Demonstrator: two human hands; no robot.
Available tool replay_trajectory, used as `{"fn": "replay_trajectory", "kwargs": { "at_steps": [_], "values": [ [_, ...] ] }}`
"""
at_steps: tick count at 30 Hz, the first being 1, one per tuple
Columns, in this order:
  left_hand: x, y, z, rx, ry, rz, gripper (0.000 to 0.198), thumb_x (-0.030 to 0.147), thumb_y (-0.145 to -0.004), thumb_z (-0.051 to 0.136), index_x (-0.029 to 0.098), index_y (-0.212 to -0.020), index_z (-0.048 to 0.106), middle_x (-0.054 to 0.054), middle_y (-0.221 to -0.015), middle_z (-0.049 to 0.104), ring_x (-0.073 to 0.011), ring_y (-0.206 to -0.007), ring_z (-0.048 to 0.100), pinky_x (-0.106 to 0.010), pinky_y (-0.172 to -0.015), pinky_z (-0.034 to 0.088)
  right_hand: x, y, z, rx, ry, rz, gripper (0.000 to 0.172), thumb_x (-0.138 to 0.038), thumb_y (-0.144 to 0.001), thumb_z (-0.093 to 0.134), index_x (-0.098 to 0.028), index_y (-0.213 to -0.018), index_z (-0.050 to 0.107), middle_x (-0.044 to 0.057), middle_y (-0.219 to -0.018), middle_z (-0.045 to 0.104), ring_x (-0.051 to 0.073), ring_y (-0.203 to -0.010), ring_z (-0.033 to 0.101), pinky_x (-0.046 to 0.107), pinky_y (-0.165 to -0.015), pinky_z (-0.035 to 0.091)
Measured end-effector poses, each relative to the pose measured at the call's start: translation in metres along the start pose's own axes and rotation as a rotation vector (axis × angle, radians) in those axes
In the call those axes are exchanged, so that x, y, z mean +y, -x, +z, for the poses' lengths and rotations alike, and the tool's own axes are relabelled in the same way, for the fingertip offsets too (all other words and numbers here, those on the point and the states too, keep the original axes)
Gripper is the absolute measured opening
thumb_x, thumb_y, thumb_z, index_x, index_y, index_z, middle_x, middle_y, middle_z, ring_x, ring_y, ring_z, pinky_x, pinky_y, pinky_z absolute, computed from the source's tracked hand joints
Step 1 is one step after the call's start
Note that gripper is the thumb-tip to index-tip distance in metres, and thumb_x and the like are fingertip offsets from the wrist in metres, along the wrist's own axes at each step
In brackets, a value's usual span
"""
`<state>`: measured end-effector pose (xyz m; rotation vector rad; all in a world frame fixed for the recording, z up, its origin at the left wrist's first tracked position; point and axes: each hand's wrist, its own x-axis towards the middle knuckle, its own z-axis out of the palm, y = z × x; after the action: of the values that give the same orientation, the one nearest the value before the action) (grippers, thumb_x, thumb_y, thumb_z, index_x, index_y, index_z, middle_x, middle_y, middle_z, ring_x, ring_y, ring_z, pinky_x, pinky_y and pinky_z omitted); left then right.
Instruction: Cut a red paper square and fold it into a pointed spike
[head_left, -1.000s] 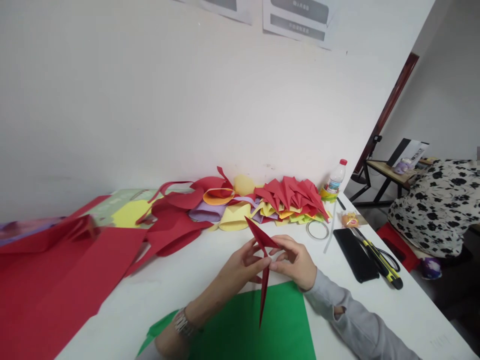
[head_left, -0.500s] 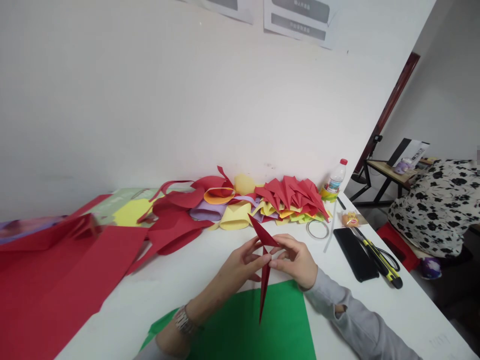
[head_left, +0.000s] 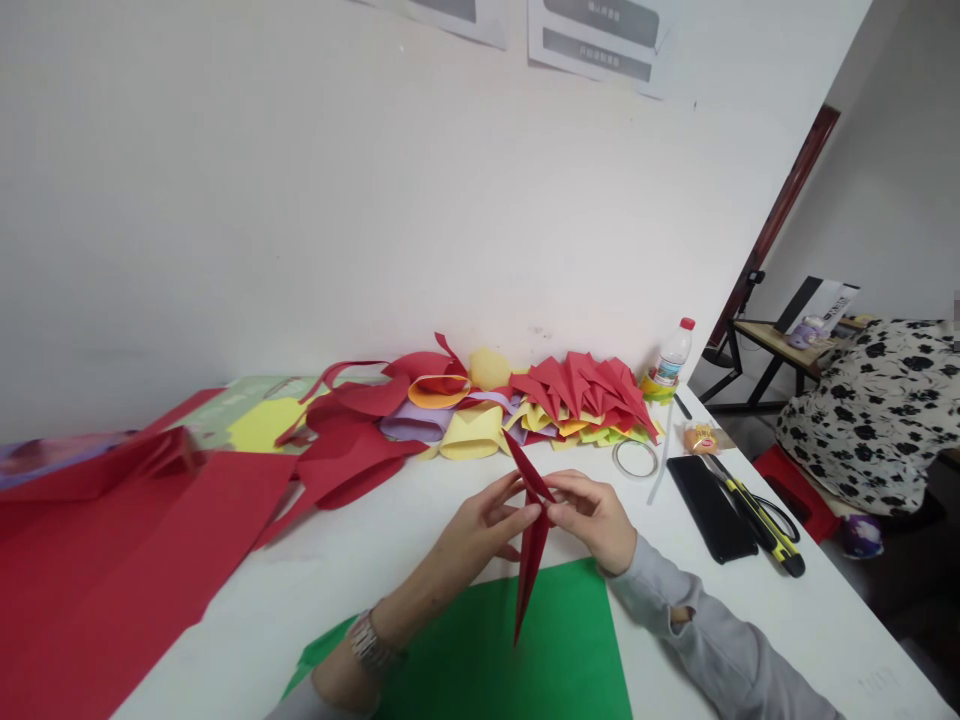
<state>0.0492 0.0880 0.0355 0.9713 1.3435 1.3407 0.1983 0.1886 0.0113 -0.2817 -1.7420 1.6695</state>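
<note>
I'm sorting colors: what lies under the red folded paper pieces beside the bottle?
Beneath the red folded paper pieces, yellow paper, orange paper and lime-green paper show along the near edge. How far back they reach is covered, as is the tabletop below.

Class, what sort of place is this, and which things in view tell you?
Probably a craft table in a room: folded red paper stars, a green sheet and a yellow-and-black utility knife suggest it.

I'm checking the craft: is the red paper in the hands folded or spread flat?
Folded: the red paper, held by the left hand and right hand, shows a lengthwise crease and sharp points.
</note>
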Motion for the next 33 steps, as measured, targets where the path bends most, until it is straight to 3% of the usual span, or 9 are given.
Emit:
{"fn": "replay_trajectory", "kwargs": {
  "at_steps": [9, 14, 20, 33],
  "values": [
    [-0.0006, -0.0003, 0.0002, 0.01, -0.009, -0.005, 0.077, 0.053, -0.065, 0.078, 0.016, -0.129, 0.056, -0.01, -0.093, 0.071, -0.0241, -0.079, 0.066, -0.03, -0.055, 0.057, -0.0027, 0.0011, 0.0025, -0.022, 0.028, 0.008, 0.041, -0.042, -0.073, 0.079, -0.026, -0.109, 0.072, 0.006, -0.109, 0.062, 0.015, -0.083, 0.062, 0.032, -0.079, 0.054],
    [-0.0017, -0.0012, -0.0007, -0.002, -0.01, -0.008, 0.079, 0.054, -0.064, 0.077, 0.016, -0.13, 0.055, -0.009, -0.089, 0.071, -0.0257, -0.081, 0.066, -0.031, -0.056, 0.057, -0.0015, 0.0003, 0.0012, -0.009, 0.039, 0.0, 0.04, -0.042, -0.074, 0.079, -0.026, -0.109, 0.072, 0.007, -0.111, 0.062, 0.016, -0.086, 0.062, 0.032, -0.079, 0.054],
    [-0.0021, -0.0014, -0.0012, -0.007, -0.016, -0.015, 0.078, 0.055, -0.065, 0.076, 0.016, -0.129, 0.055, -0.013, -0.103, 0.071, -0.0277, -0.088, 0.067, -0.031, -0.057, 0.058, -0.0002, -0.0003, 0.0006, 0.02, 0.037, 0.003, 0.039, -0.041, -0.072, 0.081, -0.025, -0.106, 0.073, 0.006, -0.111, 0.063, 0.015, -0.084, 0.063, 0.03, -0.075, 0.053],
    [-0.0039, -0.001, -0.0027, -0.01, -0.049, -0.006, 0.077, 0.059, -0.069, 0.072, 0.017, -0.131, 0.053, -0.014, -0.112, 0.068, -0.0288, -0.094, 0.065, -0.032, -0.058, 0.058, 0.0055, -0.0023, -0.0014, 0.054, 0.016, 0.002, 0.039, -0.041, -0.069, 0.083, -0.023, -0.103, 0.074, 0.006, -0.106, 0.064, 0.015, -0.08, 0.063, 0.028, -0.072, 0.052]
  ]
}}
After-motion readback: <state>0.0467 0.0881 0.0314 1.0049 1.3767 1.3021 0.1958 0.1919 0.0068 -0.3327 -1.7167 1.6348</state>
